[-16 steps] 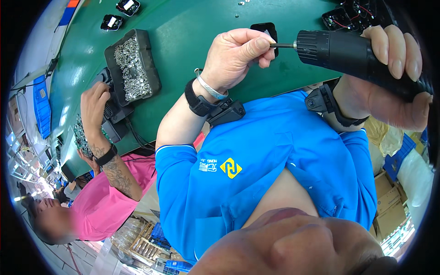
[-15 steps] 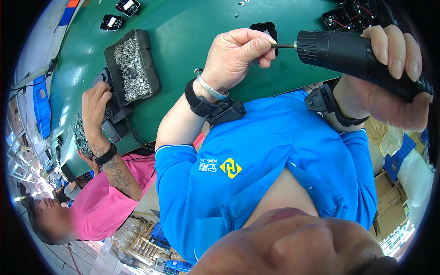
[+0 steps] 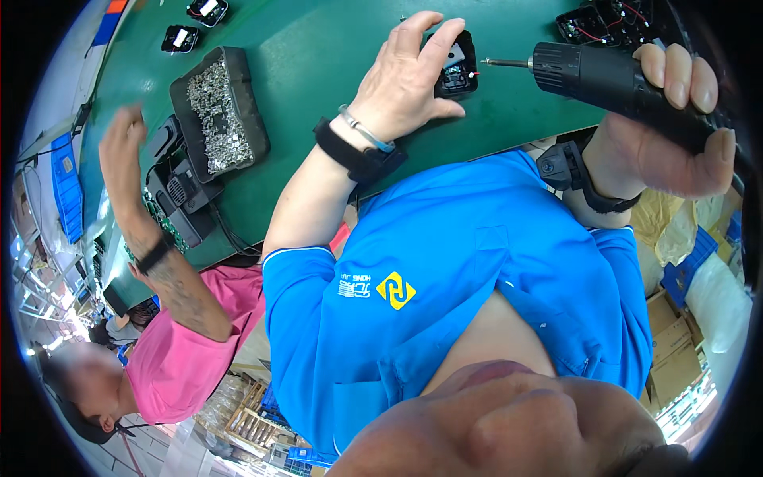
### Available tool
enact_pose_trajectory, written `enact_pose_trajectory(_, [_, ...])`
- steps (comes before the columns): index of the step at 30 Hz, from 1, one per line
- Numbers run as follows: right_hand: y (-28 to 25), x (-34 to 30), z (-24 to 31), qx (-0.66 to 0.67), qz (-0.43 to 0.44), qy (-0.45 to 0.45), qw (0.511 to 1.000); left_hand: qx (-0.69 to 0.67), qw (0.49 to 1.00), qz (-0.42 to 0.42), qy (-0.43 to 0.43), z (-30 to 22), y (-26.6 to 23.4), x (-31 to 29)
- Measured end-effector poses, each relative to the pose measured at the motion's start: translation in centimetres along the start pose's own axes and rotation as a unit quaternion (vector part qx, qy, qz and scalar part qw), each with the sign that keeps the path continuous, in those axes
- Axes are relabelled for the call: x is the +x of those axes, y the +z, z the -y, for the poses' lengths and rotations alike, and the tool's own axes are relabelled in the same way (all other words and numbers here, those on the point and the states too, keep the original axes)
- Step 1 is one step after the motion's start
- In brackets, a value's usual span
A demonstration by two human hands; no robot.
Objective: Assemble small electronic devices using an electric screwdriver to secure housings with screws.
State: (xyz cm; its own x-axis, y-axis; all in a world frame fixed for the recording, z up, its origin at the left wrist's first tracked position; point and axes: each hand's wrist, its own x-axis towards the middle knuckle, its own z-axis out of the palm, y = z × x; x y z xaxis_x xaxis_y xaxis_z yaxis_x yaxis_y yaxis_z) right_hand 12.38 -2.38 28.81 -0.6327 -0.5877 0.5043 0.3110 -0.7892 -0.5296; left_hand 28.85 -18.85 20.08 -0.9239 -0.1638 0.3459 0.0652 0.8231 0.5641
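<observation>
My right hand is wrapped around a black power screwdriver. Its thin bit points left, and at the end sits a tiny light piece too small to name. Just left of that tip lies a small open black housing, with a grey part and a red wire inside. My left hand is at the housing's left side, thumb and fingers spread, nothing held. Its index finger overlaps the housing's left edge; whether it touches cannot be made out.
On the green table, a dark bin full of small metal pieces stands to the left, beside a black device with a cable. More black housings lie far left, wired ones far right. A co-worker's arm reaches in at left.
My left hand has let go of the bit's tip and opened out beside the housing. The screwdriver has shifted slightly right and away. The co-worker's hand has moved left, off the black device.
</observation>
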Motion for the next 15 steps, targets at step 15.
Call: enact_pose_trajectory(15, [-0.9, -0.4, -2.0, -0.074, 0.099, 0.007, 0.992, -0.061, 0.993, -0.082, 0.057, -0.5, 0.7, 0.0])
